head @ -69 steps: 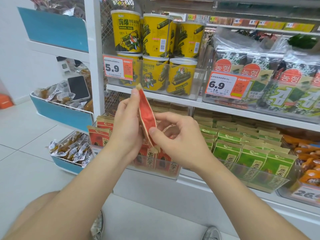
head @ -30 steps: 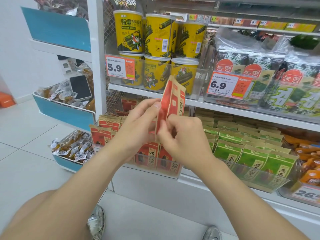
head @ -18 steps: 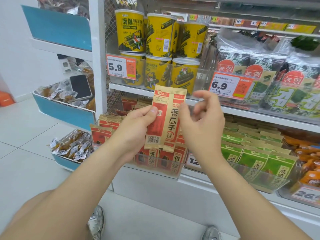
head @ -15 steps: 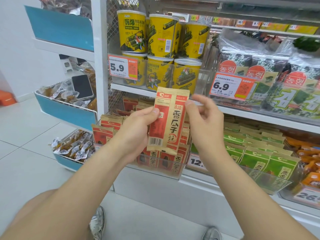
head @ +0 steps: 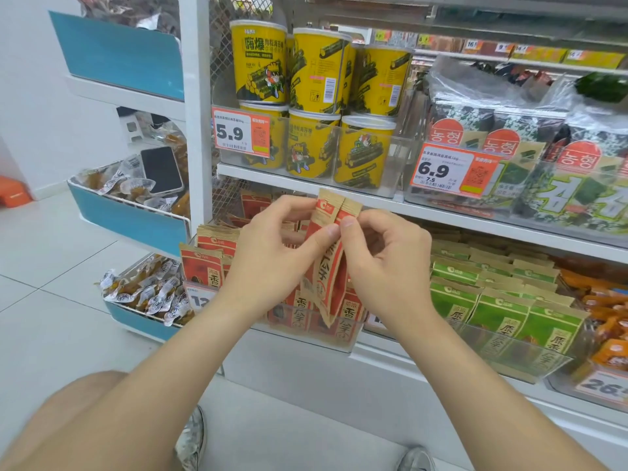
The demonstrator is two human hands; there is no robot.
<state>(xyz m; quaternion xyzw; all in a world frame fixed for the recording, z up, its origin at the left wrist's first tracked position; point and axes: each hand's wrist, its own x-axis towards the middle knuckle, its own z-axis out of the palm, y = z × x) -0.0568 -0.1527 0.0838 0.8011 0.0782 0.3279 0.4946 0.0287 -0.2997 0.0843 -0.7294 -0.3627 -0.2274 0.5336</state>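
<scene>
Shelf unit [head: 306, 181] fills the view & I'm crouched in front of it, both arms out. On the low tier the clear bin [head: 307, 338] sits at 6 o'clock from my hands; its red packs stand upright, faces out, so I'd judge that row mostly sorted. Yellow tubs [head: 316, 144] are stacked at 12 o'clock on the tier above, green packs [head: 492, 314] lie at 4 o'clock, neither touched. My left hand [head: 272, 253] comes in from 9 o'clock, fingers curled round the back of the red packet [head: 328, 283], thumb pressed on its front. My right hand [head: 390, 266] comes from 3 o'clock & pinches the packet's upper edge betw. thumb and forefinger, other fingers loosely curled. The packet is up in the air, just in front of the bin, not in it, top pointing to 12, bent lengthwise so 2 tan top strips show; can't tell for sure if it's 1 pack or 2. Thumbs [head: 334, 231] nearly meet on its face. Left to do, imo: flatten it, then slot it back into the bin.
</scene>
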